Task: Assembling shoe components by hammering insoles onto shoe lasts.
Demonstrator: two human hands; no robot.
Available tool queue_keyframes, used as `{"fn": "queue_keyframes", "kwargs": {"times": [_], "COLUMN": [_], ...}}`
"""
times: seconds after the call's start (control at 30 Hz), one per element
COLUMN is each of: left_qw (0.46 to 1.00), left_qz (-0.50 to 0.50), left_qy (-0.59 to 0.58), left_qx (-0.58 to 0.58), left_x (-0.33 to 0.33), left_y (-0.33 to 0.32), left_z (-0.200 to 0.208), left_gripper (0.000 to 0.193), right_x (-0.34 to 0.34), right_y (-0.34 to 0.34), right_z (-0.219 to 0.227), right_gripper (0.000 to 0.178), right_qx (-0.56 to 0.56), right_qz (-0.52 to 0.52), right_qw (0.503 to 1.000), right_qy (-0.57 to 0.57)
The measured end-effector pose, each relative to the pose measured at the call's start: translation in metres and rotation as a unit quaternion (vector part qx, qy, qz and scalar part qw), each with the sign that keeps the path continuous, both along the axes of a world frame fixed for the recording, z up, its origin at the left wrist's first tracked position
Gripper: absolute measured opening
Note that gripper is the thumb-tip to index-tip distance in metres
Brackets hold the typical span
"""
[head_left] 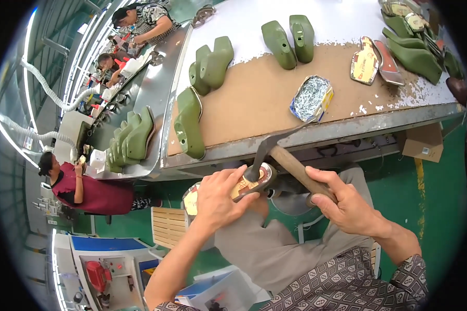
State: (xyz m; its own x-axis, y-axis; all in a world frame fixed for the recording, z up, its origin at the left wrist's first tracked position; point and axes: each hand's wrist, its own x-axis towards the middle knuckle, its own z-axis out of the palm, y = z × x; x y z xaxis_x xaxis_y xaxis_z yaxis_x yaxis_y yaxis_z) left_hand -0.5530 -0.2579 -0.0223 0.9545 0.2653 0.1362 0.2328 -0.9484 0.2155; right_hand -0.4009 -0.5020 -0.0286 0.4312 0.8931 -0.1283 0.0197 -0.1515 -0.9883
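Hammer is grasped by right hand, shoe last is clasped by left hand at 9 o'clock from that grip, long axis 8-to-2, hammer head positioned at its 2 o'clock end.

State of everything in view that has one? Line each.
Left hand: closed around the last
Right hand: closed on the hammer handle
Hammer: head at the insole, contact unclear
Last: held, insole side up
Tack container: open, well filled
Bench top: white covering partly gone, brown showing
Cardboard box: below bench, open or closed unclear
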Motion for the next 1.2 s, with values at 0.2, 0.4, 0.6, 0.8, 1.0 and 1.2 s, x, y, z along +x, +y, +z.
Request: {"fn": "queue_keyframes", "kwargs": {"times": [0.2, 0.4, 0.6, 0.8, 1.0, 1.2], "left_qw": [0.999, 1.000, 0.999, 0.998, 0.998, 0.998], "left_qz": [0.000, -0.004, -0.006, -0.009, -0.023, -0.018], "left_qy": [-0.035, -0.028, -0.035, -0.057, -0.057, -0.062], "left_qx": [0.000, -0.011, -0.033, -0.008, -0.011, -0.001], "left_x": [-0.003, -0.012, -0.009, -0.011, -0.007, -0.010], "left_y": [0.000, 0.008, 0.006, 0.008, 0.010, 0.009], "left_z": [0.002, -0.006, -0.004, -0.010, -0.010, -0.009], "left_gripper": [0.059, 0.058, 0.058, 0.059, 0.060, 0.061], "right_x": [-0.008, 0.002, 0.004, 0.011, 0.006, 0.002], "right_y": [0.005, 0.007, 0.013, 0.006, 0.011, 0.009], "right_z": [-0.020, 0.000, -0.017, 0.012, 0.008, 0.010], "right_gripper": [0.051, 0.050, 0.047, 0.047, 0.052, 0.052], "right_qx": [0.150, 0.023, 0.110, 0.077, 0.068, 0.149], "right_qz": [-0.164, -0.008, -0.007, -0.088, 0.060, -0.029], "right_qw": [0.968, 0.997, 0.925, 0.993, 0.947, 0.934], "right_qy": [-0.119, -0.075, -0.365, -0.012, -0.307, -0.325]}}
